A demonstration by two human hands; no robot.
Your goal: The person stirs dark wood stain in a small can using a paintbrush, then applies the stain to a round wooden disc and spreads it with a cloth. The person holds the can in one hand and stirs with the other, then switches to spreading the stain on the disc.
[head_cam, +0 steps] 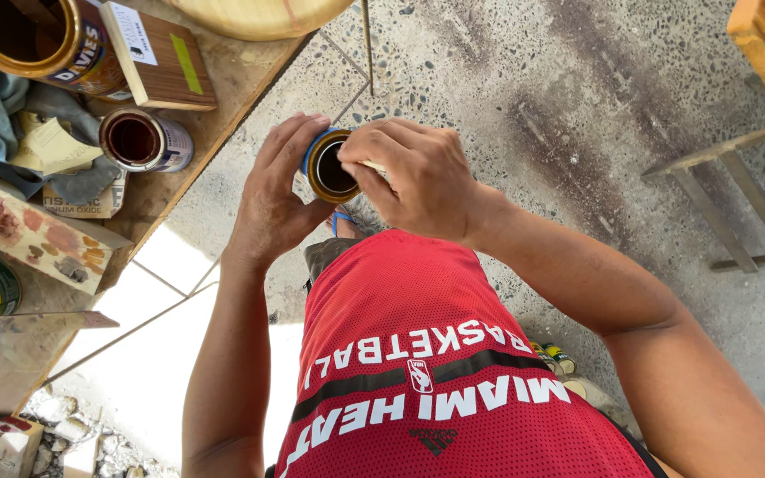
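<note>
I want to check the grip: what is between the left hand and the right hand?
In the head view, a small open can with a blue body sits between the left hand and the right hand; both hands touch it.

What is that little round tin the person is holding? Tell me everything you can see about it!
The small tin is a round metal can with a blue side and a gold-coloured rim. Its lid is off, and the inside looks dark. It is tipped so its open mouth faces the camera. It is held in the air above the speckled floor, in front of a red jersey. The left hand cups its side, while the right hand covers its other edge.
</note>
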